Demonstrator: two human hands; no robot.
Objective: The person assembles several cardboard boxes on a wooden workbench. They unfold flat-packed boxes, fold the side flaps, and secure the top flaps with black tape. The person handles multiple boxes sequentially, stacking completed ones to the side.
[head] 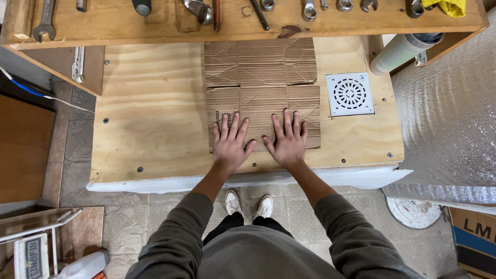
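Both hands lie flat, palms down and fingers spread, on the near edge of a flattened cardboard sheet (261, 88) that rests on the plywood worktop (150, 113); neither hand grasps anything, the fingers being apart and simply pressing on the card. The left hand (230, 144) sits on the sheet's near-left corner, the right hand (287, 142) on its near-right part, the two thumbs close but not touching. From both hands the bulk of the cardboard stretches away toward 12 o'clock, its long axis running from the person to the tool shelf (243, 23) at the far side, so each hand is about equally near to it. The sheet is brown, corrugated, heavily creased and divided by fold lines into panels, with a ragged right edge. At 2 o'clock from the right hand, well apart, a white square drain grate (350, 93) lies on the plywood
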